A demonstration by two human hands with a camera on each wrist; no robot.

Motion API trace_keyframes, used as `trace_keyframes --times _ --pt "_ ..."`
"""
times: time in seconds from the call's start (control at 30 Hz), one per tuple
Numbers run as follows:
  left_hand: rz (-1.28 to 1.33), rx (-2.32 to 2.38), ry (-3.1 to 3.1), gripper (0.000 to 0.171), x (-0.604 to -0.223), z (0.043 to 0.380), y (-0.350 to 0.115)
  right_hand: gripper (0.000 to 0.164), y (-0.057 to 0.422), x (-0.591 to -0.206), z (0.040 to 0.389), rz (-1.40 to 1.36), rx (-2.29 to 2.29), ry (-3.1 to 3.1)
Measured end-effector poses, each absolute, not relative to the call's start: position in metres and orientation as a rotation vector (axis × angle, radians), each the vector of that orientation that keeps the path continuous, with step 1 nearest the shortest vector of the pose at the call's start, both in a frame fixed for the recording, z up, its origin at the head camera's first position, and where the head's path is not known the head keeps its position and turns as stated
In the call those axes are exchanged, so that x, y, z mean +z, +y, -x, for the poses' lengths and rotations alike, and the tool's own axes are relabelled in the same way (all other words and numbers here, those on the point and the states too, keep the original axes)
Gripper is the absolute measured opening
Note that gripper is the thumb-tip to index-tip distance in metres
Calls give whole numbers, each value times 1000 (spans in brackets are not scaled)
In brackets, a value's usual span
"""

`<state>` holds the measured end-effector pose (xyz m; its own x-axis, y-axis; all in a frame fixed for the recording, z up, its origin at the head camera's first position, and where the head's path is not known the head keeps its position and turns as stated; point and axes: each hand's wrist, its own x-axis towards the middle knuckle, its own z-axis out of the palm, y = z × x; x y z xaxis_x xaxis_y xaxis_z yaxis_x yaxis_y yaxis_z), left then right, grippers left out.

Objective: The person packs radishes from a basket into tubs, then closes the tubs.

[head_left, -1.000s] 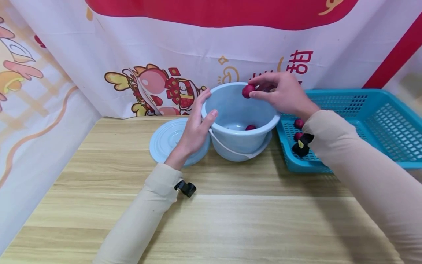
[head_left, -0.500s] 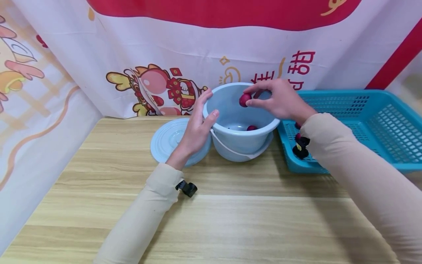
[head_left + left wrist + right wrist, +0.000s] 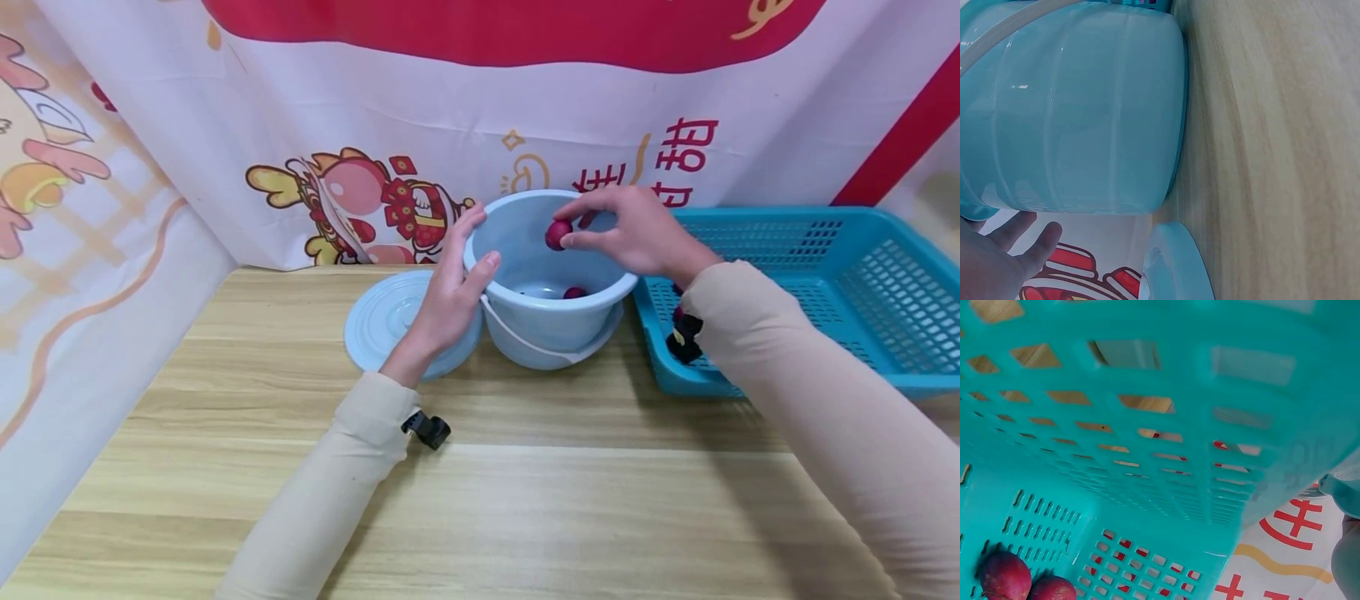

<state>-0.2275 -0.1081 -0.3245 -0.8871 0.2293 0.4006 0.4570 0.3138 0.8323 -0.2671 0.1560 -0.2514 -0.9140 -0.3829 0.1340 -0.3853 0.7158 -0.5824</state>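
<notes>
My right hand (image 3: 637, 229) pinches a small round dark-red radish (image 3: 557, 234) between thumb and fingertips, over the mouth of a light-blue bucket (image 3: 540, 329). Another radish (image 3: 574, 293) lies on the bucket's floor. Against the bucket's left side rests my left hand (image 3: 450, 287), its fingers fairly straight along the rim and its thumb at the rim's near side. The left wrist view shows those spread fingers (image 3: 1035, 247) beside the bucket wall (image 3: 1079, 119). In the right wrist view, only a sliver of the right hand (image 3: 1349, 556) shows at the edge.
A light-blue lid (image 3: 382, 321) lies left of the bucket, partly behind the left hand. To the right stands a turquoise slotted basket (image 3: 840, 292), where radishes (image 3: 1007, 576) lie. The bucket's handle (image 3: 525, 343) hangs down in front. A printed cloth (image 3: 420, 108) hangs behind the table.
My right hand has lowered the pinched radish slightly and moved it a little left, farther over the bucket's opening. The left hand stays at the rim.
</notes>
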Motion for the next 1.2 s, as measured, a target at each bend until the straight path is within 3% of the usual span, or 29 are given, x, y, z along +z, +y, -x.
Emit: trace_keyframes --times 0.37,0.8,1.2 --pt "617 -1613 -2372 72 -325 227 -107 49 156 -253 268 -677 970 -2930" --pt "619 -1620 -2376 71 -324 226 -107 37 157 -251 268 -673 1007 -2939" --pt "633 -1622 -2361 71 -324 226 -107 46 174 -243 265 -626 1205 -2886"
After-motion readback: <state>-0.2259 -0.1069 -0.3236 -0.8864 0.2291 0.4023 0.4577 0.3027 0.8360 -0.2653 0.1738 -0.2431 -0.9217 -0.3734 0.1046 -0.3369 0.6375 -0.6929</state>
